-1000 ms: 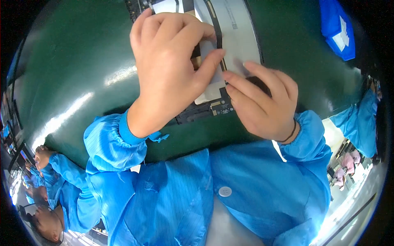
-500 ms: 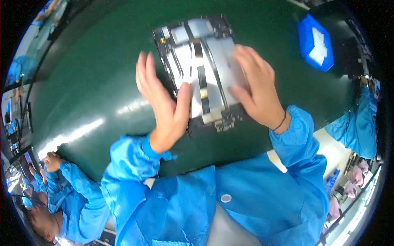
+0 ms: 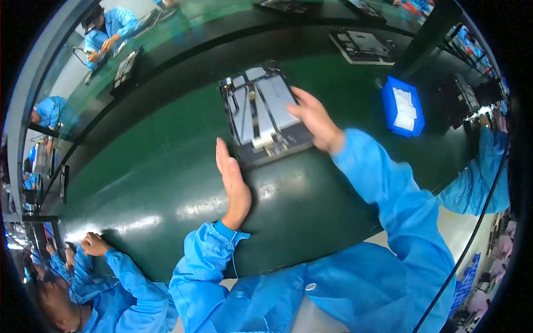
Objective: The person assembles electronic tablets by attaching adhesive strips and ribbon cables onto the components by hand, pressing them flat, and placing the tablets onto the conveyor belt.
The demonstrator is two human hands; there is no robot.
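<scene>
An opened tablet (image 3: 272, 108) shows silver battery panels, dark ribbon strips and small circuit boards inside a black frame. It is over the green workbench, tilted, with its thick dark near edge visible; whether it touches the bench I cannot tell. My right hand (image 3: 317, 121) grips its right edge, thumb on top and the other fingers partly hidden behind. Beside the tablet's near left corner, my left hand (image 3: 236, 191) is upright with fingers extended and nothing held. A narrow gap seems to separate its palm from the frame.
Right of the tablet stands a blue bin (image 3: 389, 108) of white pieces. Another opened device (image 3: 363, 45) lies at the back right. A co-worker's hands (image 3: 95, 244) rest on the workbench (image 3: 161, 183) at left; a blue sleeve (image 3: 477, 172) shows at right. A black cable (image 3: 472, 244) crosses the lower right.
My left hand has come off the tablet's left side. My right hand now grips the right edge, and the tablet is tilted. The view has shifted to show more of the far bench.
</scene>
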